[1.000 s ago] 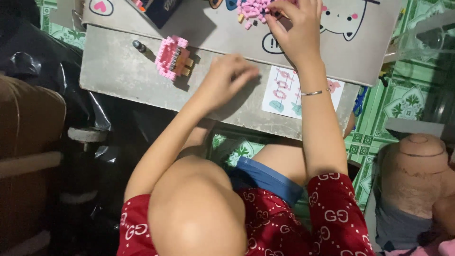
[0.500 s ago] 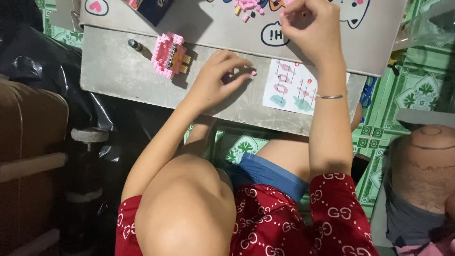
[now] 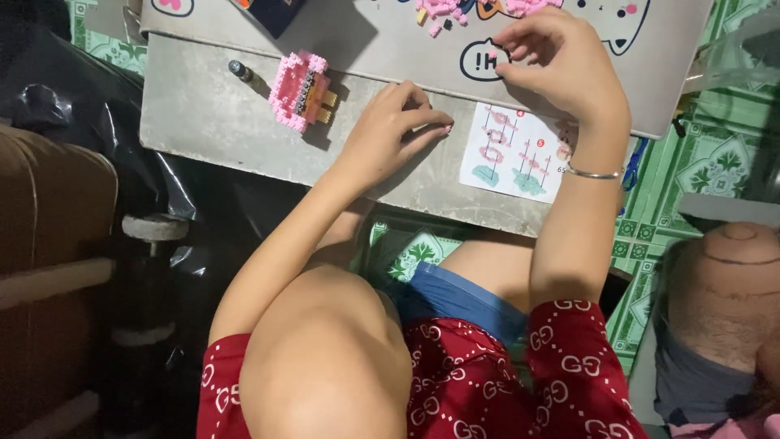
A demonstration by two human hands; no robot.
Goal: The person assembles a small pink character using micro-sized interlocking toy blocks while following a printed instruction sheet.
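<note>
Pink brick point(image 3: 493, 54) pinched in right hand point(image 3: 561, 65), left hand point(image 3: 390, 134) curled, empty, beside white instruction sheet point(image 3: 512, 154)

White instruction sheet point(image 3: 520, 153) with pink-teal diagrams on grey table edge; dark blue box point(image 3: 272, 11) at top.

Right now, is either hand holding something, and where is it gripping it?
The right hand pinches a tiny pink brick at its fingertips. The left hand rests on the grey board; whether it holds anything cannot be told.

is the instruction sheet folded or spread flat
Spread flat: the instruction sheet lies open on the grey board, diagrams face up, beside the left hand.
</note>
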